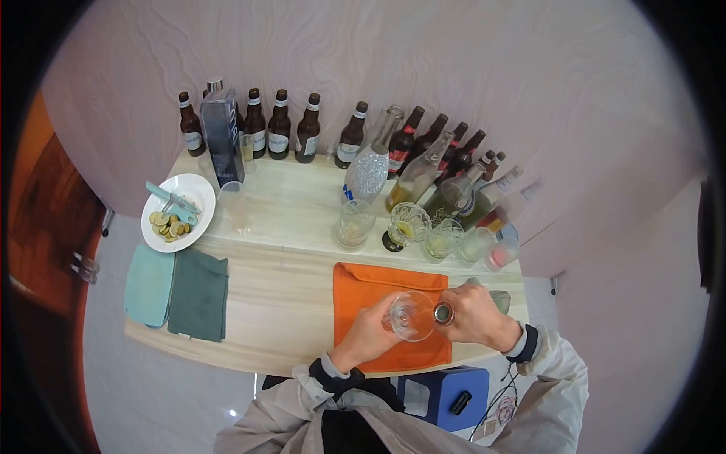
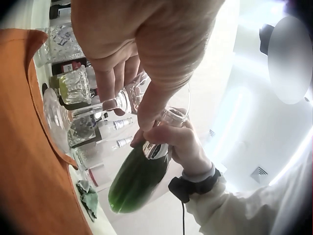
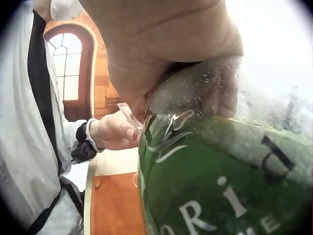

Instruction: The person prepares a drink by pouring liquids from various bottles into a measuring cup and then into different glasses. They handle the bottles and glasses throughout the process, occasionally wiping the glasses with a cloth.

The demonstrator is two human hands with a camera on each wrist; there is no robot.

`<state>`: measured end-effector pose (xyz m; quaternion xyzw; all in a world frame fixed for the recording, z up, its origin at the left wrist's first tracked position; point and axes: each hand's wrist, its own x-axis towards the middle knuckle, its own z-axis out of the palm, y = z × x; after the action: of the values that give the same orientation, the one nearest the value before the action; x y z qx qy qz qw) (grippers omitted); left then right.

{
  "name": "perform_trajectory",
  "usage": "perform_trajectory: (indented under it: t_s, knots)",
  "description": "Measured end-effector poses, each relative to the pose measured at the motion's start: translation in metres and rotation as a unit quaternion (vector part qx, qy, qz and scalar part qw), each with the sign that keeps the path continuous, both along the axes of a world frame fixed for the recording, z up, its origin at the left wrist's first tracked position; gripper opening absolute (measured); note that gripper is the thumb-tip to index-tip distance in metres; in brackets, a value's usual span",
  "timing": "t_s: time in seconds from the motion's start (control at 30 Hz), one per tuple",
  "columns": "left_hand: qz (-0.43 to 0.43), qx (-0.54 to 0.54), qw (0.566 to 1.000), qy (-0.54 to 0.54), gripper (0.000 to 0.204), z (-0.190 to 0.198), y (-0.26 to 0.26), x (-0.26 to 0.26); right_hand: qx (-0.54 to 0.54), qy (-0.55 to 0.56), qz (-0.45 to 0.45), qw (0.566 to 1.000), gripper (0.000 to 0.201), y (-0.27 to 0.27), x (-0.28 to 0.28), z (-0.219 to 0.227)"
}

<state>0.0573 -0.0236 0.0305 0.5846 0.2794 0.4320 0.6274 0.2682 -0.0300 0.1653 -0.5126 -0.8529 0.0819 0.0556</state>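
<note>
In the head view my left hand (image 1: 367, 333) holds a clear stemmed glass (image 1: 412, 315) over the orange cloth (image 1: 352, 291). Its stem (image 2: 90, 110) and round foot show below the fingers in the left wrist view. My right hand (image 1: 476, 318) grips the upper part of a clear bottle of green liquid (image 2: 139, 181), tilted with its base away from the glass. White lettering covers the bottle's side (image 3: 205, 176) in the right wrist view. Beside the glass is a shiny round rim (image 1: 444, 312); I cannot tell whether it is the bottle's mouth or a separate cup.
Brown beer bottles (image 1: 280, 129) and clear bottles line the wall. Several glasses (image 1: 354, 225) stand behind the orange cloth. At left are a white plate (image 1: 198, 184) with sliced citrus, a pale green board (image 1: 147, 284) and a dark green cloth (image 1: 198, 295).
</note>
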Motion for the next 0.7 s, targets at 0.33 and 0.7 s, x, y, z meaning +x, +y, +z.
perform_trajectory:
  t_s: [0.33, 0.7]
  knots:
    - [0.007, 0.005, 1.000, -0.001, 0.068, -0.005, 0.001, -0.003, -0.002, -0.053, 0.007, 0.999, 0.022, 0.004, -0.006, -0.003]
    - [0.011, 0.004, 1.000, -0.008, 0.066, -0.007, 0.001, -0.006, 0.000, -0.081, 0.014, 0.997, 0.024, 0.007, -0.010, -0.007]
